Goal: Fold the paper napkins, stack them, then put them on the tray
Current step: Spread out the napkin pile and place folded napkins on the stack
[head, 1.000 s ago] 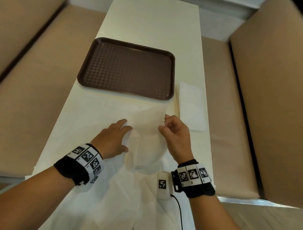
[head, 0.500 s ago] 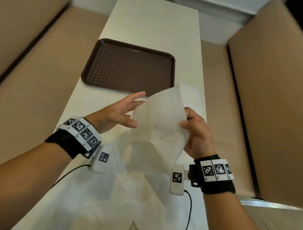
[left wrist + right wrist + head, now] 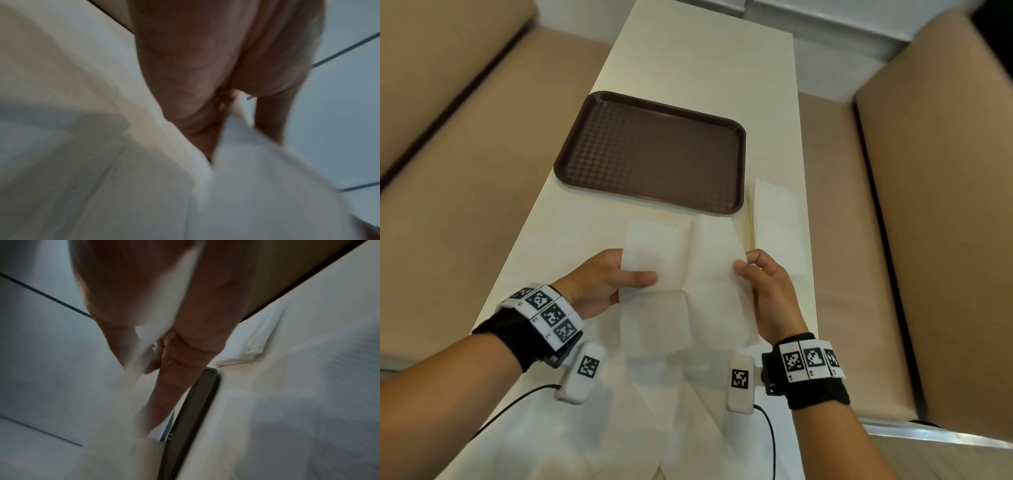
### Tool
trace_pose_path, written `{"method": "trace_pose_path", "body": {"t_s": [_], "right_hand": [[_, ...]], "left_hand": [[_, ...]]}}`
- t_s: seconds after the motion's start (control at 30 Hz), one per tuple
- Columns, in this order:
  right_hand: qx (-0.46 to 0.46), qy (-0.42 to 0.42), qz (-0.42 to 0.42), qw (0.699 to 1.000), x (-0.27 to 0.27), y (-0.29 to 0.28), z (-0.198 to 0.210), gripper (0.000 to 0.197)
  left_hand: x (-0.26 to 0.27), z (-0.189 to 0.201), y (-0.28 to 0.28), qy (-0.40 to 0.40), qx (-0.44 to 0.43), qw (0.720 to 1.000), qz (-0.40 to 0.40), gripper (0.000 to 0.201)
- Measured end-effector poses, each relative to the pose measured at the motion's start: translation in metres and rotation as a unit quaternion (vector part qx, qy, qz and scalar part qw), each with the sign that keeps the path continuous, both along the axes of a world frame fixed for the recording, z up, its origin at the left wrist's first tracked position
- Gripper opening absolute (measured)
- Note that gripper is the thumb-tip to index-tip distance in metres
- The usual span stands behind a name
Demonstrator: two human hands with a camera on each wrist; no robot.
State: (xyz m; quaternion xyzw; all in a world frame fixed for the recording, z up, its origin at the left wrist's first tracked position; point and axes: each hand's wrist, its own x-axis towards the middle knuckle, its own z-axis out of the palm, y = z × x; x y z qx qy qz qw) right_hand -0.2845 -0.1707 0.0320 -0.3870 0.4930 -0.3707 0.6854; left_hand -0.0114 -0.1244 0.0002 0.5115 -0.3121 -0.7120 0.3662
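Observation:
I hold one unfolded white paper napkin (image 3: 685, 270) spread above the table, creased into quarters. My left hand (image 3: 616, 277) pinches its left edge, thumb on top. My right hand (image 3: 751, 270) pinches its right edge between thumb and fingers. The left wrist view is blurred and shows the napkin (image 3: 257, 186) between thumb and fingers. In the blurred right wrist view the napkin (image 3: 164, 308) runs through the fingers. The brown tray (image 3: 650, 150) lies empty just beyond the napkin. A stack of folded napkins (image 3: 774, 219) sits right of the tray, also seen as the stack (image 3: 252, 344) on the table.
More loose white napkins (image 3: 640, 428) lie spread on the white table (image 3: 705, 51) near me, under my wrists. Tan bench seats (image 3: 465, 164) flank the table on both sides. The tray's rim (image 3: 191, 415) shows close to my right fingers.
The napkin was lifted off the table by my right hand, then my left hand took its other edge. It is now held spread flat between both hands.

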Motion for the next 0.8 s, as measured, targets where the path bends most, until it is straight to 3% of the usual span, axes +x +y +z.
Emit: {"method": "trace_pose_path", "body": {"t_s": [0.03,0.1,0.23,0.4,0.5,0.67,0.8], "right_hand": [[0.003,0.009,0.009,1.000,0.002,0.002,-0.002,0.004],[0.005,0.037,0.015,0.999,0.005,0.006,-0.008,0.015],[0.015,0.076,-0.004,0.997,0.006,0.009,-0.019,0.018],[0.008,0.142,0.004,0.990,0.004,0.010,-0.033,0.019],[0.032,0.118,0.008,0.993,0.001,0.012,-0.036,0.021],[0.049,0.028,0.033,0.998,-0.006,0.014,-0.034,0.032],[0.037,0.006,0.018,0.999,-0.009,0.015,-0.036,0.030]], "left_hand": [[-0.001,0.002,-0.001,-0.017,-0.010,1.000,0.016,0.083],[-0.002,0.008,-0.003,-0.050,-0.028,0.998,0.036,0.082],[-0.002,0.017,-0.002,-0.080,-0.024,0.996,0.007,0.048],[-0.003,0.013,-0.001,-0.137,-0.013,0.990,0.003,0.033],[-0.004,0.011,-0.004,-0.134,-0.007,0.990,0.032,0.026],[-0.004,0.009,-0.003,-0.095,0.006,0.994,0.049,0.029],[0.002,0.003,-0.002,-0.051,0.003,0.997,0.058,0.065]]}}
